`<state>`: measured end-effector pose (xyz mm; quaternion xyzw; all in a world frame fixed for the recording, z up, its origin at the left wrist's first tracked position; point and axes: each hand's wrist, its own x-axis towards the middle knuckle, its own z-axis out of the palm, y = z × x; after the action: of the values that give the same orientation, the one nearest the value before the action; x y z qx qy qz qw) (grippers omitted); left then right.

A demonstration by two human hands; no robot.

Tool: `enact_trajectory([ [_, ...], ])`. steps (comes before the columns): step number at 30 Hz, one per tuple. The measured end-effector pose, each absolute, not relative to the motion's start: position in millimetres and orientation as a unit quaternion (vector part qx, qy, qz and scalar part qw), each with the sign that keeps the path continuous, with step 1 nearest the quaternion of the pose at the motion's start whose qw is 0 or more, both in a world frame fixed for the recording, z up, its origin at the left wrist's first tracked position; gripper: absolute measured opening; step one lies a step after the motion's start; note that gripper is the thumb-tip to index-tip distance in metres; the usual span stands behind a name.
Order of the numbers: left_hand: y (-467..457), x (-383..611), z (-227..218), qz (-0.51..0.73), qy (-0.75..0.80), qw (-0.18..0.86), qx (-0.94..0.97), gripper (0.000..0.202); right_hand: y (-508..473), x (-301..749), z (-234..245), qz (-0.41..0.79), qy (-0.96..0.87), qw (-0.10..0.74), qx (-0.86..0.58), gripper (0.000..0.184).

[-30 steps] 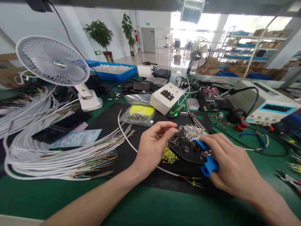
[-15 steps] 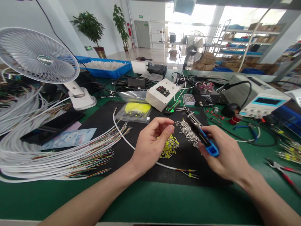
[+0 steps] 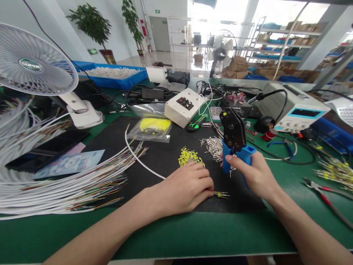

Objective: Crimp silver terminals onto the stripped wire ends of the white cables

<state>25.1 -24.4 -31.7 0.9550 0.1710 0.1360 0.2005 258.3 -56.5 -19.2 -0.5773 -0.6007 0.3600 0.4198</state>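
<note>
Palm down on the black mat (image 3: 154, 162), my left hand (image 3: 190, 184) has its fingers closed over a white cable (image 3: 146, 167). Past my fingertips stick out the cable's thin wires with yellow-sleeved metal terminals (image 3: 220, 194). A heap of yellow-sleeved terminals (image 3: 187, 156) lies just beyond my knuckles. My right hand (image 3: 255, 171) grips the blue handles of a crimping tool (image 3: 234, 134), held upright with its black head on top. A small yellow spot shows at that head; I cannot tell what it is. Behind the tool is a pile of bare metal terminals (image 3: 213, 147), partly covered by it.
White cables with stripped ends (image 3: 91, 187) spread across the left side, near a phone (image 3: 46, 151) and a fan (image 3: 35, 62). A switch box (image 3: 184, 106) and a bag of yellow sleeves (image 3: 154, 127) stand farther back. Red-handled cutters (image 3: 325, 195) lie at right.
My left hand has come down from above the yellow heap onto the cable near its terminals. My right hand has turned the crimping tool upright. The view has shifted slightly.
</note>
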Motion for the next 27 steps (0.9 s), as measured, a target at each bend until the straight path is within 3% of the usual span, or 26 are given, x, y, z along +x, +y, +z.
enact_trajectory([
  [7, -21, 23, -17, 0.184, 0.242, 0.463, 0.832, 0.016, -58, 249, -21, 0.331, -0.605, 0.418, -0.591, 0.035],
  [11, -18, 21, -15, 0.171, 0.255, 0.599, 0.739, 0.02, -56, 247, -25, 0.335, -0.614, 0.4, -0.592, 0.026],
  [20, -9, 15, -10, 0.232, 0.218, 0.644, 0.696, 0.016, -55, 245, -28, 0.389, -0.608, 0.396, -0.569, 0.044],
  [27, -11, 23, -16, 0.442, 0.301, 0.502, 0.68, 0.012, -55, 245, -22, 0.38, -0.546, 0.439, -0.604, 0.05],
])
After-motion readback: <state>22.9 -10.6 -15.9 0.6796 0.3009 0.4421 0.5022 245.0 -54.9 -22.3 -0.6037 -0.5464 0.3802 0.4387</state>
